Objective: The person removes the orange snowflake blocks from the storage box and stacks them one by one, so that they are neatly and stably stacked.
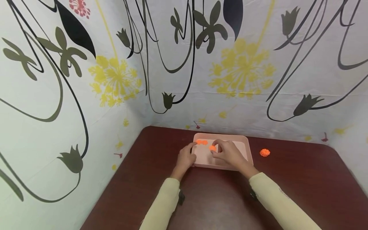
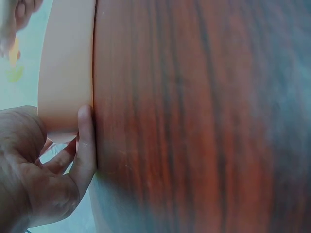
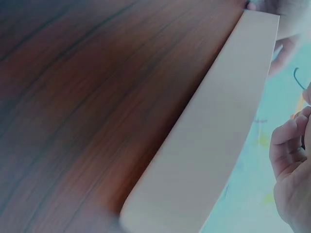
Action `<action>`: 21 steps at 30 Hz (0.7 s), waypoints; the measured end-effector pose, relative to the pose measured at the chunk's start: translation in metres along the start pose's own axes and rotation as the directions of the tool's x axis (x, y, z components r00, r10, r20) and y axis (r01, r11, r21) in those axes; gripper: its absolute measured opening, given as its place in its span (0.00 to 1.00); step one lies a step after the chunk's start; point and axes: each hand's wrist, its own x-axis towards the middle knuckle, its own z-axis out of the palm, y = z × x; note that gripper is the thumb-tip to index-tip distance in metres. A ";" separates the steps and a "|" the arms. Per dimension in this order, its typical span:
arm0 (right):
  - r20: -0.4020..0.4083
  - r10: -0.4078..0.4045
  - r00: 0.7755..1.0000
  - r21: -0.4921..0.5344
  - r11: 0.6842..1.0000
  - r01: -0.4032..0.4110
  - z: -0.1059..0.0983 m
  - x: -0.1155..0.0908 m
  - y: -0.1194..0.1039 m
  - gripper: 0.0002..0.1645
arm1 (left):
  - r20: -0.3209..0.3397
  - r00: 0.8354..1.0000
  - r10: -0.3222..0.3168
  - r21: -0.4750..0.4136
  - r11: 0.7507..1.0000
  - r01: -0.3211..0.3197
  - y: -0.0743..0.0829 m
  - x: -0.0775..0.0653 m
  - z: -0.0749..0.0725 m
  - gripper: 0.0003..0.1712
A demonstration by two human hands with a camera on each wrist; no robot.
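Observation:
A shallow pale pink tray [image 1: 221,165] lies on the dark red-brown table. My left hand [image 1: 185,157] grips its left end; in the left wrist view, the fingers of that hand [image 2: 48,170] bend round the tray's corner [image 2: 68,73]. Over the middle of the tray, my right hand [image 1: 228,152] pinches a small bright orange lump [image 1: 212,148] between thumb and fingers. A short bumpy row of orange pieces [image 1: 201,141] lies inside at the far left. In the right wrist view, my right hand [image 3: 291,165] is partly cut off, above the tray's wall [image 3: 204,121].
A round, knobbly orange cluster [image 1: 264,152] sits on the table [image 1: 290,179] to the right of the tray. Behind and at the left hangs a white cloth [image 1: 184,83] printed with flowers and dark stems.

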 end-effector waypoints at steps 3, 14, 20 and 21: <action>-0.024 0.001 1.000 -0.033 0.999 -0.002 -0.011 -0.010 0.008 0.15 | 0.012 1.000 -0.003 -0.004 1.000 0.003 0.000 0.000 -0.001 0.38; -0.095 0.038 0.995 -0.093 0.995 -0.047 -0.049 -0.045 0.048 0.15 | 0.008 1.000 -0.014 0.012 1.000 0.014 -0.001 0.002 0.001 0.41; -0.131 0.078 0.988 -0.122 0.988 -0.095 -0.069 -0.062 0.071 0.15 | -0.014 1.000 -0.021 0.040 0.999 0.021 0.001 0.001 0.001 0.40; -0.140 0.087 0.986 -0.128 0.986 -0.105 -0.073 -0.065 0.075 0.14 | -0.016 1.000 -0.016 0.039 0.999 0.017 0.001 0.000 0.002 0.40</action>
